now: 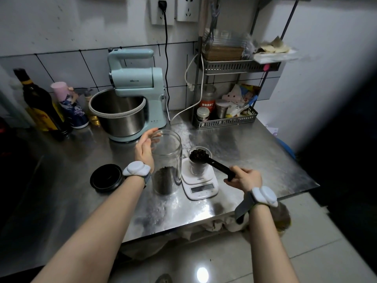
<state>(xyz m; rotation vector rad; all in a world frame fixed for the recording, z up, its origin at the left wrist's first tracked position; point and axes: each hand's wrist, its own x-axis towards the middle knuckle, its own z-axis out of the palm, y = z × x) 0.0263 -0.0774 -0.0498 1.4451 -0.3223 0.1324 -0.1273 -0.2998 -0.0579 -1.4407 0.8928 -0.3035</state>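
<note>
Loaded scoop (212, 163) held over cup (197, 170) on scale (204, 189).
The right hand (243, 178) grips the black scoop at the handle's end. Ahead of the grip, the scoop bowl, heaped with dark beans, sits over the rim of the clear cup on the white scale. Left of the grip, a tall glass jar (167, 152) stands just beside the scale, with beans in its bottom. The left hand (145, 148), fingers relaxed, is at the jar's upper wall; contact unconfirmed. A black lid (106, 177) lies farther left.
</note>
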